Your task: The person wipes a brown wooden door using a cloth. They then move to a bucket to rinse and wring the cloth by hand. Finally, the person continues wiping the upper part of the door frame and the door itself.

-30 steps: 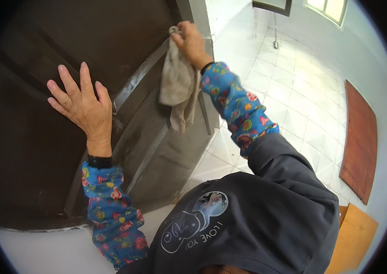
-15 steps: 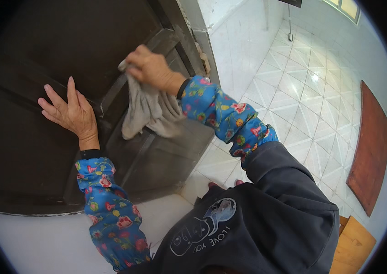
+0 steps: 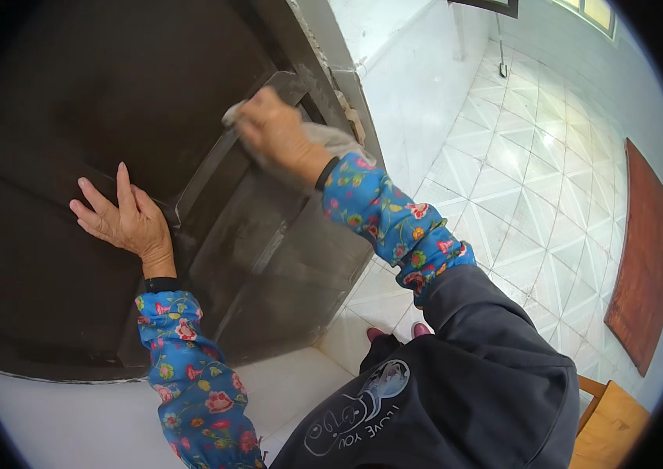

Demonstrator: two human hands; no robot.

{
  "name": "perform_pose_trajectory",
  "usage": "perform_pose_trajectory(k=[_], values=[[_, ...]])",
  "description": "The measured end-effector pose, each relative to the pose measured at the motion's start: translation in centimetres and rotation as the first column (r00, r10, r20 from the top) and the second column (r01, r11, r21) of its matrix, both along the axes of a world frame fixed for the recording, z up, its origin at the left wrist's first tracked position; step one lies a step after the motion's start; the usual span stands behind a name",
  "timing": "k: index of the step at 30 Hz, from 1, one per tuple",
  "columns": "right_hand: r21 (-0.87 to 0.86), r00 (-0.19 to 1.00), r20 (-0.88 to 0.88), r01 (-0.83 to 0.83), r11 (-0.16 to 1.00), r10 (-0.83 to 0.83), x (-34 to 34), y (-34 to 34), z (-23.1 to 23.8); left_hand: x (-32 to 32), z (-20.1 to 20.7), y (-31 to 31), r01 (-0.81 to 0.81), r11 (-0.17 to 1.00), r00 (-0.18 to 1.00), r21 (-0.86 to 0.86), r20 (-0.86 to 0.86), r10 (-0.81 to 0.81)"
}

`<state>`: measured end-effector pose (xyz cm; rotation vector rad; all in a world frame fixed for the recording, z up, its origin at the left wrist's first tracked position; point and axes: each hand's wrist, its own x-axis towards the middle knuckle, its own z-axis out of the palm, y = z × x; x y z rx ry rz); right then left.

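Observation:
A dark brown panelled door (image 3: 136, 94) fills the left of the view. My left hand (image 3: 130, 221) lies flat on it with the fingers spread, holding nothing. To its upper right, my right hand (image 3: 277, 134) grips a pale grey cloth (image 3: 339, 141) against a raised moulding of the door. The cloth is bunched in my fingers, and its loose end swings out behind the wrist, blurred by motion. Blue floral sleeves cover both forearms.
White tiled floor (image 3: 503, 211) stretches away to the right, beside a white wall (image 3: 406, 94). A reddish-brown board (image 3: 644, 258) leans at the far right. Below it stands a piece of yellowish wooden furniture (image 3: 609, 430). The door frame's edge (image 3: 347, 102) is chipped.
The cloth's loose end, hanging below my right hand before, has swung right and up. The whole scene sits slightly lower in view. My left hand stays on the door.

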<state>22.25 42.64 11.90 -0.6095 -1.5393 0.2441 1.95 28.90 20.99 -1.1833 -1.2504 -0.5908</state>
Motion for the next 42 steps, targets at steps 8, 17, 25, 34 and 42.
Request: perform_pose_trajectory(k=[8, 17, 25, 34, 42], values=[[0.144, 0.986, 0.152, 0.042, 0.989, -0.064, 2.5, 4.1, 1.8, 0.3, 0.1, 0.3, 0.016, 1.000, 1.000, 0.002, -0.013, -0.016], [0.370, 0.958, -0.082, 0.285, 0.884, -0.274, 5.5, 9.4, 6.1, 0.5, 0.4, 0.3, 0.089, 0.996, 0.994, 0.028, -0.060, -0.088], [0.078, 0.960, 0.236, 0.138, 0.987, -0.153, 7.9, 8.4, 1.7, 0.4, 0.4, 0.4, 0.064, 0.997, 0.997, 0.032, -0.054, -0.062], [0.168, 0.997, 0.061, 0.025, 0.985, -0.036, 5.7, 6.6, 7.0, -0.5, 0.3, -0.6, 0.095, 0.995, 0.994, 0.008, -0.053, -0.094], [0.161, 0.986, 0.166, -0.043, 0.986, 0.015, 0.0, 0.8, 1.4, 0.2, 0.1, 0.1, 0.083, 0.997, 0.996, -0.003, 0.013, -0.083]])
